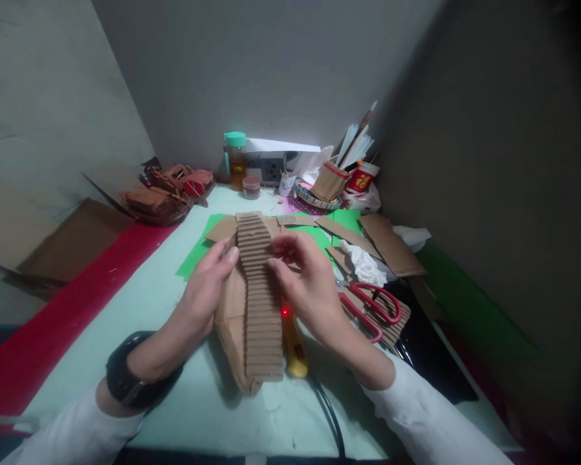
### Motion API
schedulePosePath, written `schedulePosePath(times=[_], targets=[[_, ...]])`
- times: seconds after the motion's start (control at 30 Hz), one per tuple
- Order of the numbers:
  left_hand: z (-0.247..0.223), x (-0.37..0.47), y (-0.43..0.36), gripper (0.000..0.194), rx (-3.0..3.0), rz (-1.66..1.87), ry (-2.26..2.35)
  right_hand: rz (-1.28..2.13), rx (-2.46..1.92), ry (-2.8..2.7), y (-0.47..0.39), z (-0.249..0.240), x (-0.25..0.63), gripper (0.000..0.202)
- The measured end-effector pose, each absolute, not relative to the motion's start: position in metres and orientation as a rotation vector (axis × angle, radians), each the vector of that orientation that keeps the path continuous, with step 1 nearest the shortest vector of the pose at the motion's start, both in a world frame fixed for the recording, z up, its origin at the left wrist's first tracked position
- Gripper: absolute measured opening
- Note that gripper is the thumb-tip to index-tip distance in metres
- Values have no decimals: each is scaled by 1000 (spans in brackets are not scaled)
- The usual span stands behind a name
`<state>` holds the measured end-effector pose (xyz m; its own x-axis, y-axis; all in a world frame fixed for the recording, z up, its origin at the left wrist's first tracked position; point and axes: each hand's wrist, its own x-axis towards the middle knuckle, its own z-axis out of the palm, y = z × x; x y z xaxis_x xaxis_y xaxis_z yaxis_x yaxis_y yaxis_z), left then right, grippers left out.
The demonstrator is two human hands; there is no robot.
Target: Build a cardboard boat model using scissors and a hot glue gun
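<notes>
Pale-green flat tabletop underneath | brown, ridge-faced cardboard form held over its middle | left hand clamped on the form, I judge for steadiness; right hand at opposite edge, grip I cannot tell | red-handled scissors aside, likely freeing room

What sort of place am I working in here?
Probably a small craft desk: there's the ribbed cardboard piece being worked on, red-handled scissors to its right, and a corrugated holder of sticks at the back.
</notes>
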<state>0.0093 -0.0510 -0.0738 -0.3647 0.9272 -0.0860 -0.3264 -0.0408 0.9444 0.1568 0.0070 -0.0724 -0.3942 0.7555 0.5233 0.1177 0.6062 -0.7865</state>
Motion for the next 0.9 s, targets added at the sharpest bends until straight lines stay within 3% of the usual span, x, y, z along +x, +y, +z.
schedulePosePath(times=[0.57, 0.9], targets=[[-83, 10, -50, 40, 674, 1690, 1265, 1009, -815, -1568, -12, -77, 143, 17], [-81, 18, -59, 60, 559, 1680, 1296, 1016, -800, -1529, -17, -90, 135, 11]])
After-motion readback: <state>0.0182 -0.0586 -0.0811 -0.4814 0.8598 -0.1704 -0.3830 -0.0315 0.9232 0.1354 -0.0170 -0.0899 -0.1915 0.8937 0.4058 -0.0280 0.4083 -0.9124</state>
